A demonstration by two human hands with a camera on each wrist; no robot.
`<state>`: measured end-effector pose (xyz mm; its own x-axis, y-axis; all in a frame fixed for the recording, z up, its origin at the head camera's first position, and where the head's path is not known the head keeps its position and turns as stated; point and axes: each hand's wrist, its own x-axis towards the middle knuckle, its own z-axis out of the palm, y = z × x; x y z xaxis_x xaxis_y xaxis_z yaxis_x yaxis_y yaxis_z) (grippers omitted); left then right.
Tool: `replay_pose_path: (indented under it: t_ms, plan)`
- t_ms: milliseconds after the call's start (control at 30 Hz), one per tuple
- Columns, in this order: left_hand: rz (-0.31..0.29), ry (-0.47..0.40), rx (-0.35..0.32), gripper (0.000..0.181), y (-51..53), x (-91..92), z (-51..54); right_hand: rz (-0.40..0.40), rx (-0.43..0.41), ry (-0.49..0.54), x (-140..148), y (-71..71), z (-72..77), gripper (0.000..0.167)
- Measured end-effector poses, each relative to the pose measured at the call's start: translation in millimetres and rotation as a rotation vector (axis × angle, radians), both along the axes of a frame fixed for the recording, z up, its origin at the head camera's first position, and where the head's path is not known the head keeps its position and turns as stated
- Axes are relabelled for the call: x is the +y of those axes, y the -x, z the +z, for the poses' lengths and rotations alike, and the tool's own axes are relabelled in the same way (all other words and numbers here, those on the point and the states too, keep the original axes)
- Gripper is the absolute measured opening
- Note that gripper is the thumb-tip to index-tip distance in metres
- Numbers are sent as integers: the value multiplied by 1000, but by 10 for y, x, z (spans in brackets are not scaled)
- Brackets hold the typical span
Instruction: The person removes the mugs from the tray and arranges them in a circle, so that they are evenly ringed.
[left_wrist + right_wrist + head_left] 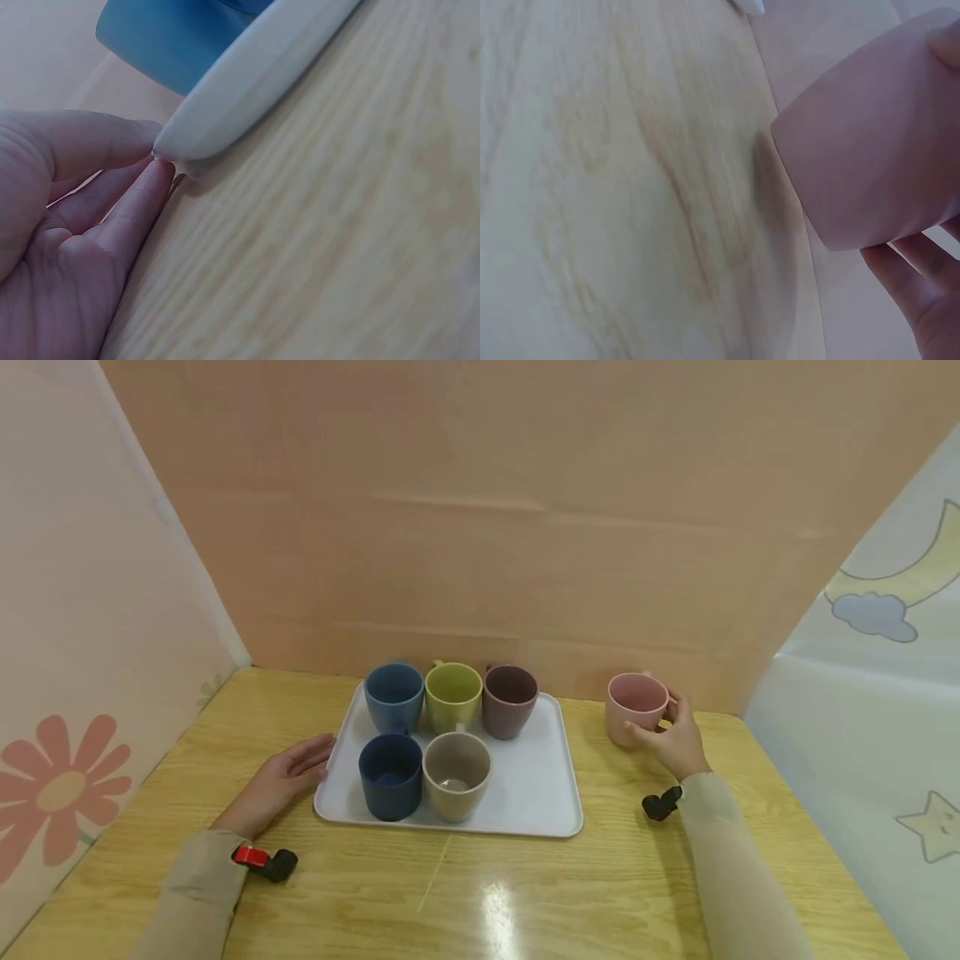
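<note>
Nearest us, the left sleeve [191, 893] and the right sleeve [738, 877] reach in on either side of the white tray [532, 785]. At the tray's left edge we see the left hand [281, 777] pinching the rim between thumb and fingertip. To the right of the tray, and apart from it, we find the pink cup [622, 714], gripped by the right hand [678, 743] with thumb and fingers around its side. Along the tray's back we see a blue cup [393, 710], a green cup [453, 697] and a purple cup [509, 706]; toward its front, a navy cup [390, 783] beside a beige cup [457, 777].
</note>
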<state>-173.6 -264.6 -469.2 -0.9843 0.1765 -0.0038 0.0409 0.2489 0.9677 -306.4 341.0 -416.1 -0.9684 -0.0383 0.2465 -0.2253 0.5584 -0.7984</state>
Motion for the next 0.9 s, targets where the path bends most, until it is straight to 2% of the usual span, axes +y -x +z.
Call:
replay_pose_path:
  t_ms: [267,600,900]
  plan:
    - [9,7,-11,67,-36,8,19,-26,-27,2,30,31,-86,92]
    - [1,13,3,66,-17,6,10,18,-64,-78,189,50,-102,90]
    - [3,8,3,66,-15,4,13,57,-52,-8,230,125,-172,81]
